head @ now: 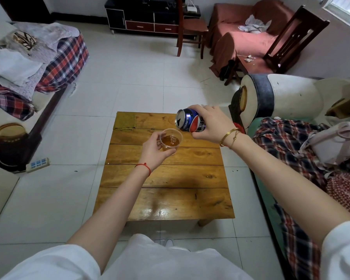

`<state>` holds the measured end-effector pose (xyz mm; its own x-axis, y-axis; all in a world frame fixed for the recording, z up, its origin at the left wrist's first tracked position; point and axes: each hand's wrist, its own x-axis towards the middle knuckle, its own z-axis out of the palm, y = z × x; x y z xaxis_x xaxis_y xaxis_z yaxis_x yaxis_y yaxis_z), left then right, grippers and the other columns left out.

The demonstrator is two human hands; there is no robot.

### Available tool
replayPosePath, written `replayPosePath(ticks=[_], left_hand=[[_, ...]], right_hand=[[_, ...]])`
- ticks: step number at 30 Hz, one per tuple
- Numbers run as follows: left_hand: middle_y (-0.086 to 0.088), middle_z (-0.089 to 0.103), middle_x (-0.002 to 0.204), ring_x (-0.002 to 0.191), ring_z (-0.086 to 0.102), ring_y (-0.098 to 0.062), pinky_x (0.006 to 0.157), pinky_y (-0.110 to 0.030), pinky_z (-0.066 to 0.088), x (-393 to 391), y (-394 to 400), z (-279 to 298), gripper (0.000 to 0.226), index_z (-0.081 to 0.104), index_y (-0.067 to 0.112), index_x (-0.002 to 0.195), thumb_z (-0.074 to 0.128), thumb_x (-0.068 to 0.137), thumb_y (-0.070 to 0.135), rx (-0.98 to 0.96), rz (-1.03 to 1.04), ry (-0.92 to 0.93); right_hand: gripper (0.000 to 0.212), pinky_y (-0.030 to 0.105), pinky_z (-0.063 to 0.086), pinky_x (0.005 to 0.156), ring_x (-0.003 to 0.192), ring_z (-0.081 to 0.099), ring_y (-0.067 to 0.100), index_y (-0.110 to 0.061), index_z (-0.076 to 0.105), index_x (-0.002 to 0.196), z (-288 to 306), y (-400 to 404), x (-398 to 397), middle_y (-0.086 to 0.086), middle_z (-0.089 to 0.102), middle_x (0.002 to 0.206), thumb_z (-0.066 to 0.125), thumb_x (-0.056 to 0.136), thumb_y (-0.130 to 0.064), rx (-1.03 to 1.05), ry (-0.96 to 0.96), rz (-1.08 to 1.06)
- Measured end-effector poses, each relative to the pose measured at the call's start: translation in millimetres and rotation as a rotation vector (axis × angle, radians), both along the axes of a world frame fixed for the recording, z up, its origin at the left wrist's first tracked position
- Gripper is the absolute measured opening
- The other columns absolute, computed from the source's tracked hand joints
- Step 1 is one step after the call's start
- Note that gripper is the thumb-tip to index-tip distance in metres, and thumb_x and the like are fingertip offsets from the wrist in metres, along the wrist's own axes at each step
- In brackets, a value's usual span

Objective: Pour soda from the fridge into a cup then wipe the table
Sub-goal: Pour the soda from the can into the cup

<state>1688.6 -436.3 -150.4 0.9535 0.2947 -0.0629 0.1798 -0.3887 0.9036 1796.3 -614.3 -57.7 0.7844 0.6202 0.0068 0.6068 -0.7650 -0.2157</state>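
Observation:
A clear plastic cup [171,140] with brown soda in it is held just above the wooden table [166,178] by my left hand [154,150]. My right hand [210,126] grips a blue soda can [187,122], tipped on its side with its open top toward the cup's rim. Soda splashes into the cup. A green cloth [125,122] lies at the table's far left corner.
A sofa with plaid fabric [291,148] runs along the right of the table. Another sofa with plaid covers [48,63] stands at the left, with a power strip [37,164] on the tiled floor. Wooden chairs [190,27] and a dark cabinet [141,15] stand at the back.

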Motion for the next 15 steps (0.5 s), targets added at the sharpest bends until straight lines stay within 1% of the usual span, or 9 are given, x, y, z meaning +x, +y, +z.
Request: replayPosePath(ticks=[2, 5, 7, 9, 11, 13, 15], left_hand=[[-0.006, 0.056, 0.136, 0.123, 0.056, -0.020, 0.103, -0.031, 0.049, 1.3, 1.1, -2.2, 0.068, 0.050, 0.012, 0.133, 0.084, 0.074, 0.020, -0.011, 0.007, 0.001], [-0.006, 0.057, 0.135, 0.118, 0.056, -0.016, 0.098, -0.024, 0.047, 4.1, 3.2, -6.6, 0.068, 0.050, 0.013, 0.132, 0.085, 0.073, 0.019, -0.027, 0.018, 0.004], [-0.005, 0.057, 0.135, 0.115, 0.054, -0.012, 0.096, -0.020, 0.045, 6.3, 5.6, -9.6, 0.069, 0.050, 0.013, 0.132, 0.085, 0.073, 0.019, -0.032, 0.024, 0.006], [-0.005, 0.057, 0.134, 0.113, 0.053, -0.009, 0.095, -0.019, 0.044, 9.2, 8.3, -13.0, 0.069, 0.051, 0.013, 0.132, 0.086, 0.072, 0.020, -0.034, 0.034, 0.007], [-0.005, 0.057, 0.133, 0.113, 0.054, -0.010, 0.097, -0.020, 0.045, 12.0, 11.5, -16.4, 0.070, 0.052, 0.012, 0.132, 0.086, 0.072, 0.021, -0.045, 0.050, 0.008], [-0.005, 0.058, 0.132, 0.116, 0.056, -0.013, 0.101, -0.026, 0.048, 15.0, 14.9, -20.1, 0.070, 0.052, 0.010, 0.132, 0.086, 0.072, 0.021, -0.056, 0.065, 0.006], [-0.006, 0.059, 0.132, 0.119, 0.057, -0.016, 0.104, -0.031, 0.049, 18.1, 19.0, -24.9, 0.069, 0.052, 0.010, 0.132, 0.085, 0.073, 0.021, -0.051, 0.070, 0.006]], right_hand=[[0.074, 0.044, 0.050, 0.093, 0.113, 0.049, 0.024, -0.027, 0.038, 0.139, -6.7, 0.3, 2.8, 0.003, 0.057, 0.121, 0.069, 0.073, -0.042, 0.058, 0.058, -0.013], [0.074, 0.042, 0.052, 0.092, 0.109, 0.055, 0.024, -0.023, 0.042, 0.137, -16.5, 1.5, 6.8, 0.004, 0.059, 0.117, 0.073, 0.073, -0.041, 0.183, 0.134, -0.028], [0.074, 0.036, 0.054, 0.091, 0.107, 0.059, 0.020, -0.019, 0.043, 0.137, -23.6, 2.2, 8.2, 0.004, 0.061, 0.120, 0.076, 0.073, -0.037, 0.292, 0.181, -0.040], [0.074, 0.026, 0.052, 0.087, 0.104, 0.059, 0.015, -0.016, 0.043, 0.137, -31.0, 3.2, 8.7, 0.001, 0.061, 0.121, 0.078, 0.074, -0.034, 0.382, 0.241, -0.064], [0.073, 0.024, 0.050, 0.088, 0.103, 0.055, 0.011, -0.016, 0.043, 0.136, -38.8, 4.6, 9.9, -0.004, 0.058, 0.120, 0.079, 0.075, -0.033, 0.451, 0.306, -0.099], [0.072, 0.024, 0.049, 0.091, 0.107, 0.054, 0.011, -0.017, 0.043, 0.136, -47.6, 6.8, 11.8, -0.003, 0.057, 0.123, 0.079, 0.076, -0.033, 0.509, 0.364, -0.136], [0.070, 0.017, 0.047, 0.088, 0.109, 0.054, 0.010, -0.019, 0.044, 0.134, -57.6, 9.4, 14.3, -0.003, 0.058, 0.124, 0.079, 0.076, -0.034, 0.546, 0.399, -0.162]])
